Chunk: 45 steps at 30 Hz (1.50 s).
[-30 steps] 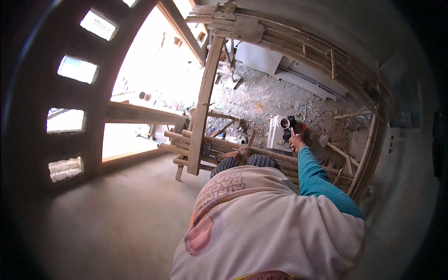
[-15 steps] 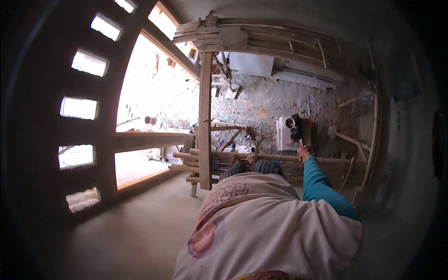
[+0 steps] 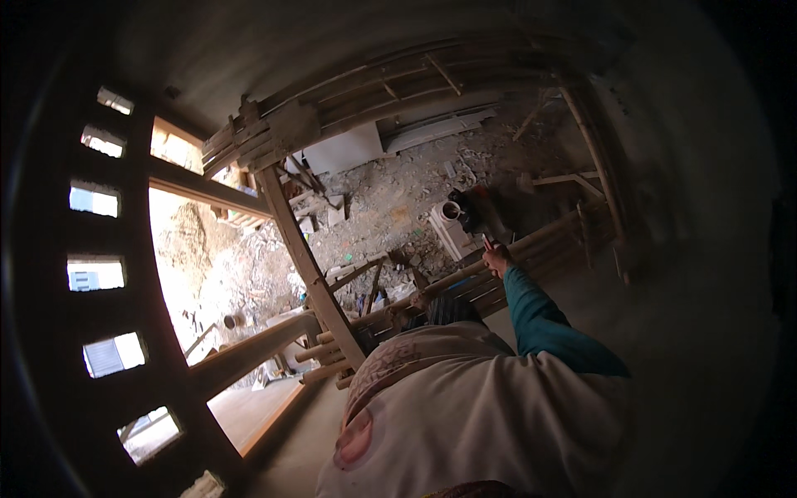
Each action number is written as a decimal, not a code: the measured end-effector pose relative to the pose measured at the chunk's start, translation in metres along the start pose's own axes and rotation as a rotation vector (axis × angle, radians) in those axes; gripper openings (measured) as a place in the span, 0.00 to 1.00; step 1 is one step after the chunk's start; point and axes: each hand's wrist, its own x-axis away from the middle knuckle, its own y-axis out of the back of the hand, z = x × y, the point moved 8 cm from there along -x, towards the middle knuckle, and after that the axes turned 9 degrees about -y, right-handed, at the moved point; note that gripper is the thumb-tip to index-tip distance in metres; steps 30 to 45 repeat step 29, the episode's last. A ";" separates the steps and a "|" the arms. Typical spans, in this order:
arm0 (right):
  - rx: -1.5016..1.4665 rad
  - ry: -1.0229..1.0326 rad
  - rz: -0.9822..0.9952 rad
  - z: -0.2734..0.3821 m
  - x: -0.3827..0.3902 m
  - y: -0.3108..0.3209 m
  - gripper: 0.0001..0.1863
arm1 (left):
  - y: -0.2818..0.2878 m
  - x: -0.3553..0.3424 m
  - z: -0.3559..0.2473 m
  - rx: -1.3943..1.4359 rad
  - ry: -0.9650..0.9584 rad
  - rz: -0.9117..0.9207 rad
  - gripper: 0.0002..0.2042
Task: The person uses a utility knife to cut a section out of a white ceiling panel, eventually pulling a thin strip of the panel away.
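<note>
My right hand [image 3: 498, 261], at the end of a teal sleeve [image 3: 535, 309], reaches forward over the bamboo poles [image 3: 531, 241] of the scaffold. Its fingers are closed around a small slim object [image 3: 486, 241] with a pale tip, too small to name. Below and past the hand, a round pale container [image 3: 451, 211] stands by a pale stack of flat pieces [image 3: 448, 236], with a dark bundle [image 3: 471, 217] beside it. I cannot see my left hand. My feet [image 3: 419, 301] are on the poles, partly hidden by my striped trousers.
An upright timber post [image 3: 307, 270] stands left of my legs. Across from me runs another plank platform [image 3: 357, 100]. Rubble [image 3: 390, 216] covers the ground below. A window opening with a wooden frame [image 3: 249, 344] and a wall with small square holes lie at left.
The whole view has tilted and swung, so the post and platforms now slant. My right arm still stretches forward, with the hand closed on the small slim object.
</note>
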 end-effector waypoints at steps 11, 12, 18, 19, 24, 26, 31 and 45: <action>0.172 0.121 -0.084 -0.087 0.055 0.054 0.36 | -0.021 -0.118 0.068 0.333 0.080 0.216 0.27; 0.150 0.089 -0.090 -0.098 0.062 0.056 0.31 | -0.030 -0.121 0.070 0.335 0.085 0.258 0.27; 0.010 0.099 -0.341 -0.130 0.134 0.063 0.18 | -0.112 -0.121 0.060 0.371 0.060 0.505 0.24; 0.006 0.097 -0.348 -0.130 0.146 0.061 0.18 | -0.124 -0.122 0.054 0.381 0.052 0.533 0.24; -0.006 -0.042 -0.302 -0.153 0.171 0.066 0.15 | -0.160 -0.141 0.033 0.450 0.022 0.561 0.22; 0.022 -0.039 -0.327 -0.158 0.156 0.080 0.17 | -0.163 -0.149 0.030 0.515 0.039 0.522 0.21; 0.188 -0.032 -0.337 -0.131 0.133 0.091 0.25 | -0.167 -0.154 0.032 0.624 0.094 0.456 0.22; 0.188 -0.032 -0.337 -0.131 0.133 0.091 0.25 | -0.167 -0.154 0.032 0.624 0.094 0.456 0.22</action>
